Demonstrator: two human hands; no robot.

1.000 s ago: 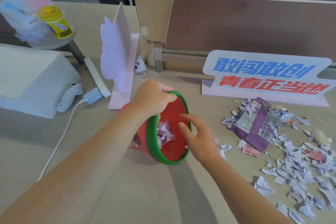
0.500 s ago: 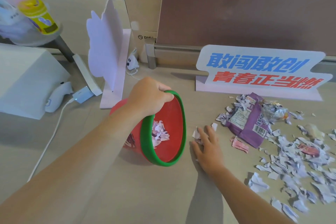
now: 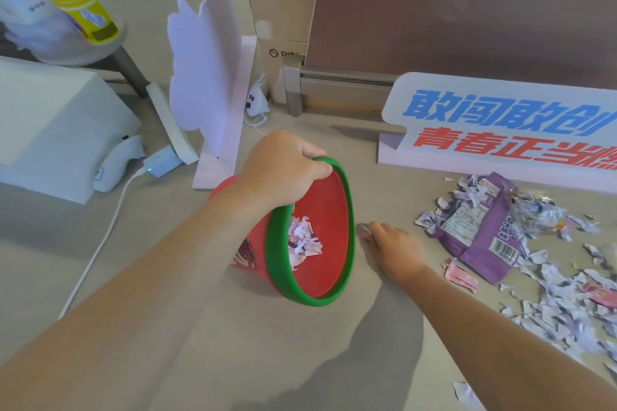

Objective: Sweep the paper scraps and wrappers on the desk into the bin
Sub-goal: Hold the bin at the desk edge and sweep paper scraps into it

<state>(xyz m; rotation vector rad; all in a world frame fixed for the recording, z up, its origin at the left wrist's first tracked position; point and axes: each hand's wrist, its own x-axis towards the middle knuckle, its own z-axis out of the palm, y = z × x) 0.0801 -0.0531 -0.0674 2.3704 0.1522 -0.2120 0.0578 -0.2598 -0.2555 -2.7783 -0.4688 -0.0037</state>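
Toward the left edge of the desk (image 3: pixel 200 360) a white box (image 3: pixel 50 130) sits well apart from the work and plays no part in it. Near the middle of the desk the left hand (image 3: pixel 283 173) has its fingers curled over the top of the bin (image 3: pixel 314 302), holding it tipped on its side with the green-rimmed mouth facing right; that hold and tilt look the same as a second ago. Crumpled paper (image 3: pixel 302 240) already lies inside against the red wall. Just right of the mouth the right hand (image 3: pixel 397 252) lies palm down on the desk, fingers stretched out and gripping nothing, the tips almost at the rim. Half a second ago it lay flat a little farther from the bin with several scraps round its fingers; now it has slid in close and only one small scrap (image 3: pixel 364 229) shows at the fingertips, so that little clump seems to have been pushed to the mouth or hidden under the palm, and which cannot be told. Farther right, below the sign (image 3: pixel 500 123) at the far edge, the purple wrapper (image 3: pixel 480 233), a pink wrapper (image 3: pixel 462 276) and the wide spread of paper scraps (image 3: pixel 567 314) running to the right edge lie untouched, so most of the sweeping is judged still to come
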